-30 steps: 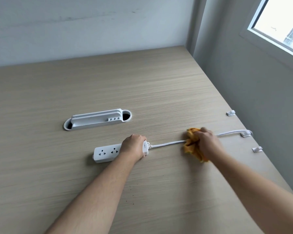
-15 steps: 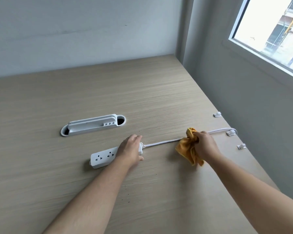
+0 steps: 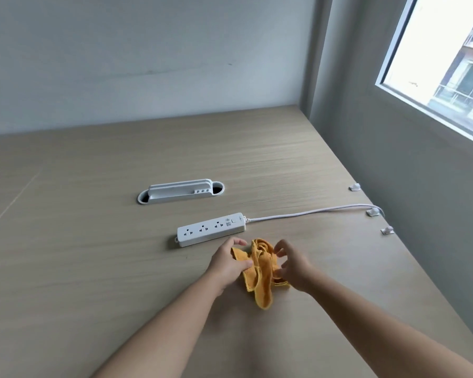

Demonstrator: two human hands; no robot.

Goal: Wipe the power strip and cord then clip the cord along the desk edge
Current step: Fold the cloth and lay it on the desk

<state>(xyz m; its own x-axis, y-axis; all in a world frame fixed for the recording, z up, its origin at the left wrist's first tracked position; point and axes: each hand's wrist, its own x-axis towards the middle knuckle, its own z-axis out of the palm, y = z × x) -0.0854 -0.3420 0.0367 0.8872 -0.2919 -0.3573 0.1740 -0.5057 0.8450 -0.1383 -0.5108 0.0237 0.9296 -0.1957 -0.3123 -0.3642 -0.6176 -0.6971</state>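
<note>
A white power strip (image 3: 210, 228) lies on the wooden desk (image 3: 93, 255), nobody touching it. Its white cord (image 3: 306, 213) runs right to the middle clip (image 3: 373, 212) at the desk's right edge. Two more white clips sit there, the far clip (image 3: 354, 187) and the near clip (image 3: 387, 230), both without cord. Just in front of the strip, a crumpled orange cloth (image 3: 261, 271) is held between both hands. My left hand (image 3: 230, 264) grips its left side. My right hand (image 3: 291, 267) holds its right side with fingers spread.
A white oval cable grommet tray (image 3: 180, 191) is set into the desk behind the strip. A grey wall with a window (image 3: 443, 64) runs close along the desk's right edge. A pale wall closes off the back.
My left hand let go of the power strip and my right hand took the cloth off the cord. Both hands came together in front of the strip, holding the cloth.
</note>
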